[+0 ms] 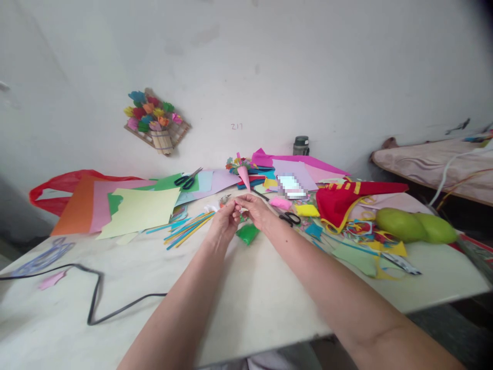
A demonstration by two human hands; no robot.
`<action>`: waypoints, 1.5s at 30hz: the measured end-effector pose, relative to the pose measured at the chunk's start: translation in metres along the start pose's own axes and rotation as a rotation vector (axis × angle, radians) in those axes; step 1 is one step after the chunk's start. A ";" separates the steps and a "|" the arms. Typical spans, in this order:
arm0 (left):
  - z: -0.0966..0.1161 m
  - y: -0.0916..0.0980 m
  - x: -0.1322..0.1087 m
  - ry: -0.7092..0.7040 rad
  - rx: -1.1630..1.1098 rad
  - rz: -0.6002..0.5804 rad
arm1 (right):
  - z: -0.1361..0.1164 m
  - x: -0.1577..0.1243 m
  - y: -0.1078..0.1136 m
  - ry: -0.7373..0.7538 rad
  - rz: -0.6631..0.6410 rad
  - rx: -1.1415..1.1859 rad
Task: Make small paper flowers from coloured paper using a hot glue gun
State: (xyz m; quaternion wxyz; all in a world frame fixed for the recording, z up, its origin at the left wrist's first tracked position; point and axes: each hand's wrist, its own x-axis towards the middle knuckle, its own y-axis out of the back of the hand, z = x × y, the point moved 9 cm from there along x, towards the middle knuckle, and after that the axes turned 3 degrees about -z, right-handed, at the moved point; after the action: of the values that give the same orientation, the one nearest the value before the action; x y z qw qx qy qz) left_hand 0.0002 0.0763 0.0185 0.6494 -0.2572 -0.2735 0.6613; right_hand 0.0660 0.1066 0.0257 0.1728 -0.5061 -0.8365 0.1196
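Observation:
Both hands meet over the middle of the table. My left hand (227,220) has its fingers pinched together, and my right hand (254,209) pinches at the same spot, fingertips touching the left ones. Whatever lies between them is too small to make out. Just below the right hand is a shiny green packet (247,234). Thin blue and yellow paper strips (188,229) fan out to the left of my left hand. Beyond the hands stands a pink paper cone (243,177) with colourful paper flowers on top. Black-handled scissors (289,219) lie right of my right hand.
Coloured paper sheets (140,210) and another pair of scissors (187,180) lie at the back left. A black cable (96,298) crosses the front left. Rightward are a red cloth piece (339,203), green fruits (404,224), paper scraps and a cutter (400,263). A bottle (301,145) stands behind.

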 end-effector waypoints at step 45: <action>-0.002 0.006 -0.001 0.063 -0.020 0.072 | -0.062 -0.020 -0.013 0.707 0.031 -0.854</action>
State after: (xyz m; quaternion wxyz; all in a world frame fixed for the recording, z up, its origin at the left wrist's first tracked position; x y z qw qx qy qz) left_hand -0.0024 0.0752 0.0128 0.6310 -0.2940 -0.2499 0.6730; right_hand 0.0893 0.0842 0.0834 0.2205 -0.5527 -0.6942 -0.4049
